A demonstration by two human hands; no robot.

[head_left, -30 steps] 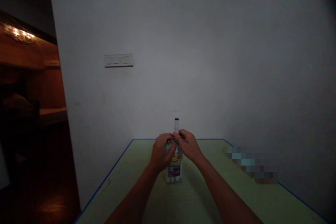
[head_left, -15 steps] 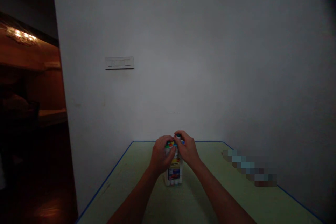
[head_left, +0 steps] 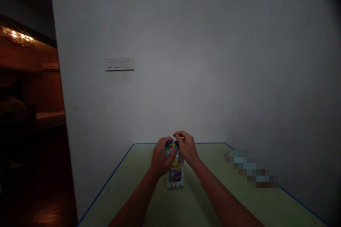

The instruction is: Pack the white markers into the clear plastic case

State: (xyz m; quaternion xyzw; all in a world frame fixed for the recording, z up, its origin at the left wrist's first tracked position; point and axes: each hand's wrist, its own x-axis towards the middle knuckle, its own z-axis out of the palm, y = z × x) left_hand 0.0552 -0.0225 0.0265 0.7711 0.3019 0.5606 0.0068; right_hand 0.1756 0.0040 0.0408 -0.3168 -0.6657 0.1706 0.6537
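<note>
A clear case of markers point(head_left: 175, 170) stands upright on the table, with a yellow and blue label on its front. Caps of several colours, among them green, red and blue point(head_left: 171, 146), show at its top. My left hand point(head_left: 162, 158) is wrapped round the case's left side, thumb across the front and fingers over the upper back edge. Above the right part of the caps is my right hand point(head_left: 187, 148), its fingers curled and thumb close to the index finger. A dark cap sits just below that thumb; whether anything is between the fingertips is hidden.
The light green table point(head_left: 149, 205) has a blue edge and meets a plain wall point(head_left: 186, 60) at the back. A blurred-out patch point(head_left: 250, 168) lies along the right edge. A switch plate point(head_left: 119, 64) is on the wall. A dim room opens at left.
My right hand has shifted slightly up and left over the caps. The dark-capped marker that stuck up at its fingertips no longer shows there. My left hand keeps hold of the case.
</note>
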